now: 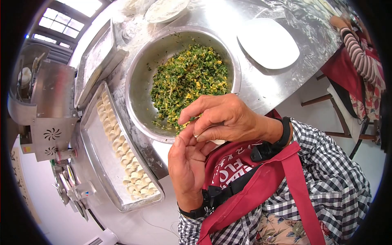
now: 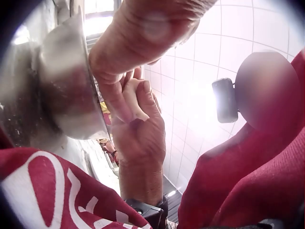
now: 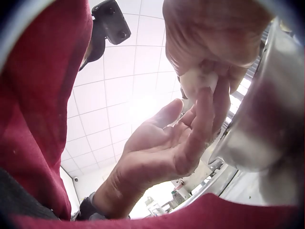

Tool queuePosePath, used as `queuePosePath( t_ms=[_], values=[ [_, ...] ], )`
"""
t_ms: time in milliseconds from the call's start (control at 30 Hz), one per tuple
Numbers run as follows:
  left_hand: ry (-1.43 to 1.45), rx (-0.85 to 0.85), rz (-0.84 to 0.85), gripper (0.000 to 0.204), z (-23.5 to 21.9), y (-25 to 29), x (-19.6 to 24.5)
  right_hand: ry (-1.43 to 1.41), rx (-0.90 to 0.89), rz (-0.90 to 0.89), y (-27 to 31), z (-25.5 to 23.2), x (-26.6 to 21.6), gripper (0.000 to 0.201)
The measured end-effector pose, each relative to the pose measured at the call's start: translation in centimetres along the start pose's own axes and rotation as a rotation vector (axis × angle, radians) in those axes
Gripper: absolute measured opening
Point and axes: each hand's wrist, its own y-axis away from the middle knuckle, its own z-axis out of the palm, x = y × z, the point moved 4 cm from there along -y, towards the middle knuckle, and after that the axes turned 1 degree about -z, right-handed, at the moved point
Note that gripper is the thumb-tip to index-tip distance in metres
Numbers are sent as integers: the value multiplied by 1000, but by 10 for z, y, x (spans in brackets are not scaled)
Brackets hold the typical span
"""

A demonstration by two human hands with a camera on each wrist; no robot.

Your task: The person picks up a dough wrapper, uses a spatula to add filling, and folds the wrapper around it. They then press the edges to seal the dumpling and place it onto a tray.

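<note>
Both hands meet over the near rim of a large metal bowl point(image 1: 136, 102) of chopped green and yellow filling point(image 1: 190, 75). A pale dough dumpling point(image 2: 132, 98) is between them. My right hand point(image 1: 226, 118) pinches it, the thumb lying along its side in the left wrist view. My left hand point(image 1: 185, 163) supports it with extended fingers, palm turned up. In the right wrist view, the left thumb point(image 3: 167, 113) stands apart from the dumpling. From the head camera, the right hand hides most of the dough.
Rows of dumplings point(image 1: 126, 157) line one side of a metal tray point(image 1: 96, 143) at left. Another tray point(image 1: 96, 61) lies behind it. A white plate point(image 1: 268, 43) and a floury dish point(image 1: 166, 10) sit beyond the bowl. A metal machine point(image 1: 53, 106) stands far left; another person's arm point(image 1: 359, 55) shows at right.
</note>
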Motion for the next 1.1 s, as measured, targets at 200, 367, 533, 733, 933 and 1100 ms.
queuePosePath(
  t_ms=[200,367,533,733,933,1100],
  values=[
    [-17,16,6,46,1,1,1,-86,15,85,-1,2,1,15],
    [-41,-13,-8,45,-1,1,-1,-138,-26,85,4,2,8,14],
    [-30,-12,4,45,-1,1,0,-111,-7,112,2,2,3,14],
    [-57,-20,0,43,4,2,1,-146,-33,59,1,2,4,12],
    [-42,-7,-11,43,-1,2,-2,-106,0,52,3,1,5,10],
    [-13,-36,9,42,3,1,-1,-134,-6,94,1,1,3,11]
  ],
)
